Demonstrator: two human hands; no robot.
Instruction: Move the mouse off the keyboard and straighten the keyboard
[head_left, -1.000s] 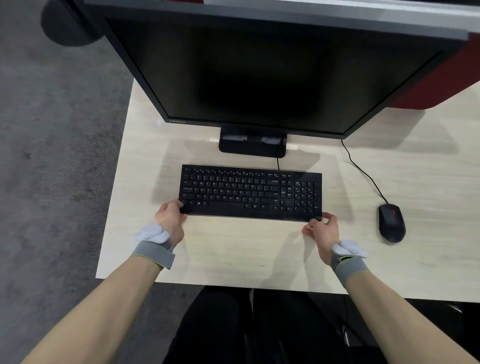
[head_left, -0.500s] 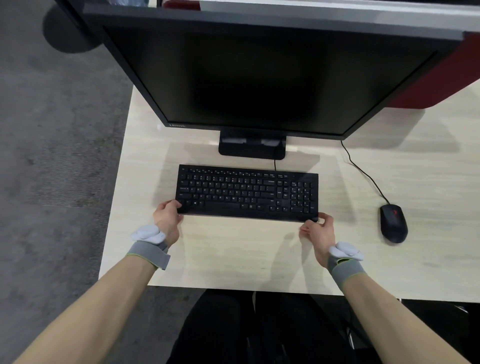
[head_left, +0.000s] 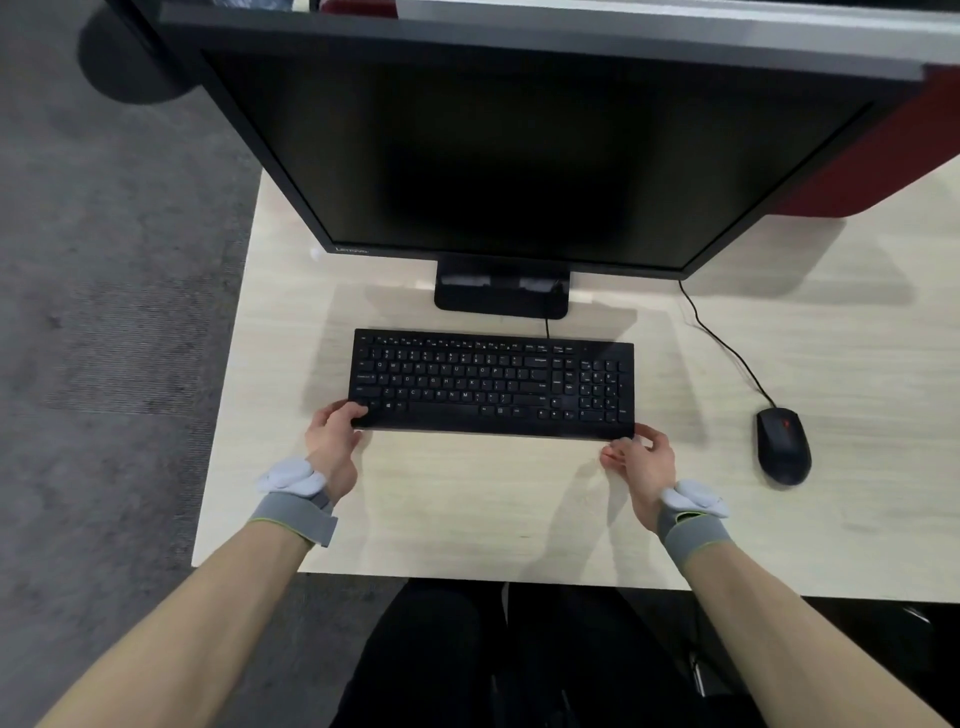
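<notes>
Viewpoint: I look down from my head at a pale wood-grain desk (head_left: 467, 509), with both my bare forearms reaching forward.
Keyboard: a black full-size keyboard (head_left: 493, 387) lies flat on the desk just in front of the monitor stand (head_left: 501, 296), its long edge close to parallel with the near edge of the desk.
Left hand: my left hand (head_left: 332, 441) is at the keyboard's near left corner, thumb resting on top of the corner keys and fingers curled round the edge, holding it.
Right hand: my right hand (head_left: 641, 457) is at the near right corner; the fingertips (head_left: 615, 447) touch the front edge, fingers loosely bent. I cannot tell whether they pinch the corner or only press against it.
Mouse: a black mouse (head_left: 783, 446) with a red wheel sits on the desk to the right, well apart from the keyboard, its cable (head_left: 727, 348) running back towards the monitor.
Monitor: a large dark monitor (head_left: 519, 156) stands behind the keyboard, screen off.
Wrists: each wrist wears a grey band (head_left: 293, 519) with a pale pod on it.
Floor: grey carpet (head_left: 104, 312) lies left of the desk.
</notes>
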